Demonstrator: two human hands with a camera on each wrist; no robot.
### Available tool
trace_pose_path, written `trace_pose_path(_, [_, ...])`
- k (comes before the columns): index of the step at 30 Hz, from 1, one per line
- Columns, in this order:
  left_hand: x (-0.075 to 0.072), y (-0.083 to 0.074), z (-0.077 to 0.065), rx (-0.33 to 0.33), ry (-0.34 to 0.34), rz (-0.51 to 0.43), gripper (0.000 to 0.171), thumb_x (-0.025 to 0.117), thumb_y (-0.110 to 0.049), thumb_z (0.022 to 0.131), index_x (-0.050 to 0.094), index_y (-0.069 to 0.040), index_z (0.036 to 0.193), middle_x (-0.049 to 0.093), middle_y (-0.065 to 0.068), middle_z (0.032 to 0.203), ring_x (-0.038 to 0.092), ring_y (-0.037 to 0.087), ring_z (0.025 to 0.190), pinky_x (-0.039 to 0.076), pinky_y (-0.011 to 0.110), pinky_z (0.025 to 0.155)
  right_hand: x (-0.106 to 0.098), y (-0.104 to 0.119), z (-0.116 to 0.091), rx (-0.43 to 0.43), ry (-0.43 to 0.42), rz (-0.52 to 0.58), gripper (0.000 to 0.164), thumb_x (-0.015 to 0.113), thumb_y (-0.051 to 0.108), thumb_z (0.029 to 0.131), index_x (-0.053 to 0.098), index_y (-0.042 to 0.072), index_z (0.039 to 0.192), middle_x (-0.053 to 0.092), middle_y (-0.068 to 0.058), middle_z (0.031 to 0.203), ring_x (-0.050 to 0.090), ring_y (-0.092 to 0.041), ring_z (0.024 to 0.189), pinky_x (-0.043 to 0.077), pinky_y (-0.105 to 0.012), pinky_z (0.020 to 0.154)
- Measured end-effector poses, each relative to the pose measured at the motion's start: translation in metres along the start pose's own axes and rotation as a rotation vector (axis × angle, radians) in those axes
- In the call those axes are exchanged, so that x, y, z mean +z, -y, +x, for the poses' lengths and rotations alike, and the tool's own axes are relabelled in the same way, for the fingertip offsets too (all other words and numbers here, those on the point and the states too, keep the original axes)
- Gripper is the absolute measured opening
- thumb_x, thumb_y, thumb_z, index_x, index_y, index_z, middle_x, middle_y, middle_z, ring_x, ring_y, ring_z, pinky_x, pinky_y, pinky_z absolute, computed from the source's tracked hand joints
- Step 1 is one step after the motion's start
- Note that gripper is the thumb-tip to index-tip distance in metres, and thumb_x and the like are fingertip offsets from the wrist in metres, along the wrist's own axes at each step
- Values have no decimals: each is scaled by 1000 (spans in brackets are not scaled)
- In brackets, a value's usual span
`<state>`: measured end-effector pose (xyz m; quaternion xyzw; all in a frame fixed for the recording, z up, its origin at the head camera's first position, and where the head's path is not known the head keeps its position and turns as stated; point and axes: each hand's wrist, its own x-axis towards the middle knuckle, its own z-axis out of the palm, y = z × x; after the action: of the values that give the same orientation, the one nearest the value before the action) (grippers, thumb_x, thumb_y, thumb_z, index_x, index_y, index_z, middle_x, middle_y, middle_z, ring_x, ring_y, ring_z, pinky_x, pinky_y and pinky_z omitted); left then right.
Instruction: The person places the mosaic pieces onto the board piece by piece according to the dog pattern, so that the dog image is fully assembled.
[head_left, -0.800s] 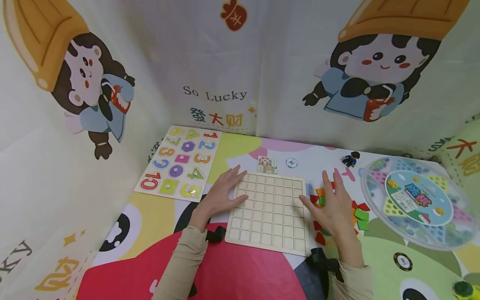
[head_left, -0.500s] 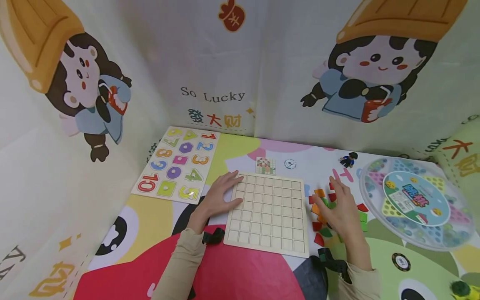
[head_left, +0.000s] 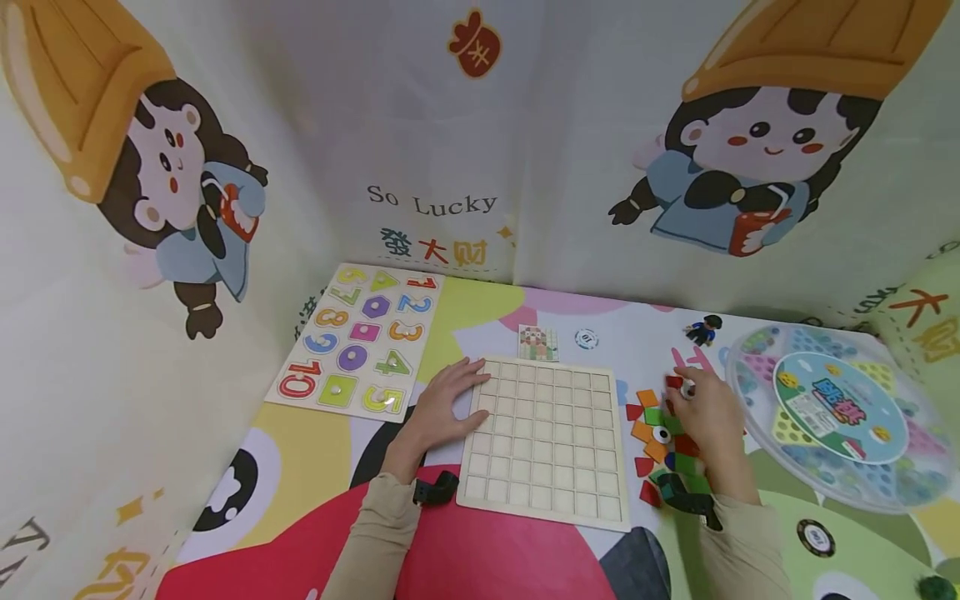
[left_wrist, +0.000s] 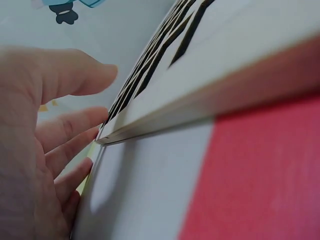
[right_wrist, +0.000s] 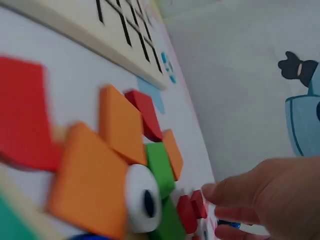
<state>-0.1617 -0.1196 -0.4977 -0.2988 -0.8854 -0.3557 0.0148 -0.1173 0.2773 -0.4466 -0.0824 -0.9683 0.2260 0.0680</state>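
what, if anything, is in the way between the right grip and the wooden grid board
In the head view, an orange piece, a red piece and a green piece lie between the right grip and the wooden grid board. They look low enough to pass over; nothing taller shows there.

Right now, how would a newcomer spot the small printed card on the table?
Find the pale wooden grid board, ruled into small squares. At its far edge, to the left of a pale round chip, lies the small printed card. Its straight sides and multicoloured patchwork print set it apart from the round chip and the plain wood.
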Motion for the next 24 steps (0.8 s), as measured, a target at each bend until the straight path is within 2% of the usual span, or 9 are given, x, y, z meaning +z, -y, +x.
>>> trace_pose_path(4, [2, -1, 1, 2, 12, 10, 58, 67, -32, 82, 60, -11, 136, 44, 6, 152, 30, 30, 145, 24, 55, 116, -6, -6, 11, 58, 96, -38, 40, 71, 11, 88, 63, -6, 123, 63, -31, 108, 50, -32, 70, 38, -32, 48])
trace_pose_path(9, [2, -3, 3, 15, 21, 30, 58, 66, -28, 81, 60, -11, 136, 44, 5, 152, 31, 29, 145, 25, 54, 117, -8, -11, 19, 103, 146, -16, 38, 71, 12, 89, 63, -6, 122, 63, -30, 110, 53, -41, 89, 45, -46, 66])
trace_pose_path(12, [2, -3, 5, 33, 19, 26, 57, 65, -25, 81, 60, -10, 136, 44, 6, 152, 31, 29, 144, 26, 54, 116, -11, -13, 23, 90, 164, -17, 40, 71, 12, 89, 62, -8, 122, 62, -31, 110, 54, -43, 93, 46, -53, 74])
trace_pose_path(15, [2, -3, 5, 38, 15, 19, 56, 65, -22, 81, 60, -10, 136, 44, 7, 152, 32, 29, 144, 27, 54, 116, -15, -14, 27, 74, 191, -38, 41, 73, 13, 87, 62, -10, 119, 63, -30, 106, 55, -41, 89, 47, -52, 72])
trace_pose_path(21, [1, -1, 5, 30, 23, 34, 56, 65, -19, 83, 58, -9, 138, 42, 6, 154, 31, 27, 145, 27, 52, 117, -23, -10, 30, 74, 275, -34, 30, 72, 15, 89, 66, -8, 107, 64, -24, 94, 52, -35, 81, 43, -45, 68])
trace_pose_path(24, [-2, -1, 3, 23, 23, 17, 57, 64, -17, 84, 56, -8, 139, 42, 6, 154, 30, 27, 145, 27, 52, 117, -24, -1, 29, 35, 266, 11, 25, 70, 16, 90, 68, -5, 102, 64, -21, 92, 51, -31, 78, 43, -39, 63])
